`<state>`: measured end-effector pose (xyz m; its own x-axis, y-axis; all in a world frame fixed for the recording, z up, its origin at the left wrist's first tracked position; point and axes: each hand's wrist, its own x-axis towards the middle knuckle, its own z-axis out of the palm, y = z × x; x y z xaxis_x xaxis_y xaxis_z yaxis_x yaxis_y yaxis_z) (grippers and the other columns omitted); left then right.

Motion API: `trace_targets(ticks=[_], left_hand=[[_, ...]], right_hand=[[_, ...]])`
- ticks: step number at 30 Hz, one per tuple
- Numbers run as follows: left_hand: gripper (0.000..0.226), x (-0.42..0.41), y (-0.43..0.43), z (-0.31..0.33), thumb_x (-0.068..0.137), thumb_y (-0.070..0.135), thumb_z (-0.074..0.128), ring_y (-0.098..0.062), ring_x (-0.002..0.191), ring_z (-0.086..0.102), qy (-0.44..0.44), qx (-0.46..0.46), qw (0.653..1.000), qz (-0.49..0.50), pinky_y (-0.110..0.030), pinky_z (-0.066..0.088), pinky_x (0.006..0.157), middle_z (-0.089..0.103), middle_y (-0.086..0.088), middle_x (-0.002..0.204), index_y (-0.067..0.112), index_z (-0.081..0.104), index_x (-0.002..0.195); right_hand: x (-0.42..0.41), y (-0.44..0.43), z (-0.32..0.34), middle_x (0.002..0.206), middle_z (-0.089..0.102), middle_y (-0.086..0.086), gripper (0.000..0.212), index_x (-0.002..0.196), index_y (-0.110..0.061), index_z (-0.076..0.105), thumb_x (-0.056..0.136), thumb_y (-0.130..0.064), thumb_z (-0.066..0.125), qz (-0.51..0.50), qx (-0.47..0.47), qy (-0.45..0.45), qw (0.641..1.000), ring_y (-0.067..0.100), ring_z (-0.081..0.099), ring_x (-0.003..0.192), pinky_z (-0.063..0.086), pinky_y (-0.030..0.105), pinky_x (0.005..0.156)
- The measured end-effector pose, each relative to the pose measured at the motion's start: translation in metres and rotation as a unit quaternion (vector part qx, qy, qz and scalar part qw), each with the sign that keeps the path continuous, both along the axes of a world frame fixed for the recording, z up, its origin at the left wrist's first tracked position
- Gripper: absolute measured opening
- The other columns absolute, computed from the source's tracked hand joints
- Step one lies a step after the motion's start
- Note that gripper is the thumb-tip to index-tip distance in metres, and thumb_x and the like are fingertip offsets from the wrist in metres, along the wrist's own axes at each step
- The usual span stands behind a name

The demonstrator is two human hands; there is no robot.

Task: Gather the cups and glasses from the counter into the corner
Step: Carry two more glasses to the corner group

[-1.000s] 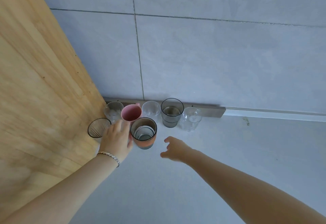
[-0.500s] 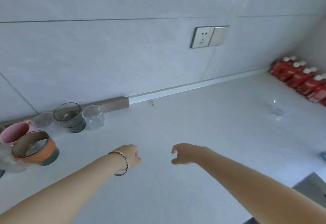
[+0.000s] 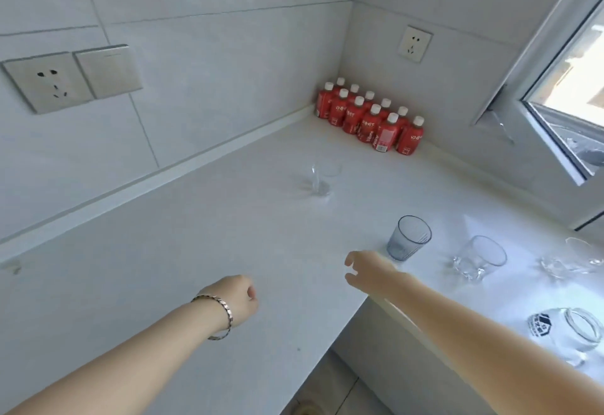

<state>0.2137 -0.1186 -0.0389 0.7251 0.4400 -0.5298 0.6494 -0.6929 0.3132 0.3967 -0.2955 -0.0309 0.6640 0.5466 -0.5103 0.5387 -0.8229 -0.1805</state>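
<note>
Several glasses stand on the white counter point(image 3: 163, 267). A clear glass point(image 3: 322, 179) stands alone mid-counter. A blue-grey tumbler point(image 3: 408, 242) is just right of my right hand point(image 3: 371, 270), which is empty with thumb and fingers apart. Further right are a clear tumbler point(image 3: 479, 258), a low clear glass point(image 3: 570, 259) at the frame edge and a printed glass mug point(image 3: 565, 333). My left hand point(image 3: 237, 298), bracelet on the wrist, hovers over the counter with fingers curled and nothing in it.
Red bottles point(image 3: 369, 118) fill the far corner. Sockets point(image 3: 70, 78) sit on the left wall, one socket point(image 3: 415, 43) on the back wall. An open window point(image 3: 562, 87) is at right. The counter's inner edge drops off below my right forearm.
The view has swung right, away from the cups gathered in the left corner, which are now out of frame. My left hand let go of the pink cup; both hands moved right, empty.
</note>
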Motion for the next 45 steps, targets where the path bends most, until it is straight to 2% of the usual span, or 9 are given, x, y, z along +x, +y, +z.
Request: trace_targets(ticks=[5,9,16,21,25,29,34,39,45], left_hand=[[0.004,0.087,-0.038,0.004,0.088,0.028,0.045,-0.017,0.089,0.056,-0.012,-0.003,1.0,-0.01,-0.029,0.048,0.088,0.053,0.007,0.093,0.027,0.047,0.085],[0.006,0.128,-0.051,0.004,0.088,0.027,0.044,-0.02,0.096,0.062,-0.009,-0.012,1.0,-0.012,-0.031,0.051,0.087,0.055,0.006,0.091,0.026,0.048,0.084],[0.007,0.183,-0.035,-0.012,0.088,0.025,0.045,-0.021,0.098,0.062,0.019,-0.024,1.0,0.006,-0.031,0.05,0.089,0.061,0.003,0.1,0.025,0.052,0.09],[0.057,0.253,0.001,-0.013,0.086,0.027,0.057,-0.028,0.126,0.048,-0.041,0.026,0.998,0.032,-0.034,0.041,0.105,0.037,-0.011,0.144,0.014,0.035,0.138],[0.095,0.314,0.03,-0.015,0.076,0.028,0.07,-0.029,0.142,0.023,-0.117,0.059,0.989,0.069,-0.041,0.035,0.109,0.008,-0.007,0.157,0.018,0.008,0.148],[0.118,0.355,0.046,-0.03,0.068,0.026,0.078,-0.022,0.148,-0.005,-0.041,0.094,0.995,0.013,-0.045,0.028,0.112,-0.015,0.005,0.159,0.03,-0.011,0.147],[0.1,0.372,0.048,-0.049,0.068,0.01,0.071,-0.026,0.14,0.021,-0.047,0.079,0.995,-0.029,-0.039,0.041,0.101,0.012,0.001,0.152,0.034,0.011,0.145],[0.077,0.347,0.026,-0.045,0.066,0.019,0.076,-0.031,0.095,0.055,-0.022,0.015,1.0,-0.001,-0.036,0.054,0.081,0.025,-0.007,0.129,0.022,0.031,0.129],[0.075,0.25,0.012,-0.03,0.066,0.031,0.073,-0.028,0.103,0.06,-0.06,-0.024,0.997,0.044,-0.036,0.052,0.087,0.04,-0.003,0.128,0.025,0.032,0.129]], right_hand=[[0.112,-0.052,0.02,0.138,0.042,0.009,0.055,0.137,-0.018,0.041,0.086,-0.027,0.058,-0.085,0.043,-0.086,0.992,0.029,0.041,0.128,0.04,0.036,0.101],[0.154,-0.062,0.01,0.139,0.033,0.014,0.094,0.146,-0.023,0.016,0.073,-0.044,0.071,-0.122,-0.01,-0.029,0.992,0.036,0.041,0.127,0.042,0.042,0.099],[0.171,-0.054,-0.022,0.128,0.044,0.007,0.078,0.141,-0.029,0.028,0.073,-0.034,0.067,-0.098,0.044,-0.019,0.994,0.03,0.055,0.112,0.047,0.031,0.081],[0.192,-0.026,-0.008,0.129,0.045,0.006,0.082,0.138,-0.026,0.028,0.07,-0.036,0.073,-0.097,0.127,-0.017,0.987,0.029,0.056,0.112,0.045,0.03,0.08],[0.212,-0.004,0.001,0.129,0.046,0.005,0.079,0.134,-0.028,0.032,0.069,-0.038,0.074,-0.082,0.176,-0.038,0.98,0.028,0.055,0.113,0.047,0.032,0.081],[0.228,0.007,0.0,0.13,0.045,0.003,0.078,0.134,-0.03,0.033,0.069,-0.036,0.075,-0.101,0.203,-0.028,0.974,0.024,0.053,0.117,0.048,0.031,0.081],[0.233,0.009,-0.01,0.131,0.045,0.003,0.079,0.136,-0.03,0.031,0.07,-0.036,0.075,-0.098,0.172,-0.017,0.98,0.025,0.056,0.111,0.044,0.028,0.074],[0.228,0.004,-0.016,0.132,0.044,0.003,0.079,0.136,-0.03,0.03,0.071,-0.036,0.074,-0.089,0.135,-0.008,0.987,0.026,0.057,0.11,0.046,0.029,0.076],[0.205,0.018,-0.005,0.131,0.044,0.001,0.078,0.137,-0.031,0.029,0.072,-0.038,0.072,0.006,0.09,-0.022,0.996,0.024,0.055,0.11,0.04,0.025,0.072]])
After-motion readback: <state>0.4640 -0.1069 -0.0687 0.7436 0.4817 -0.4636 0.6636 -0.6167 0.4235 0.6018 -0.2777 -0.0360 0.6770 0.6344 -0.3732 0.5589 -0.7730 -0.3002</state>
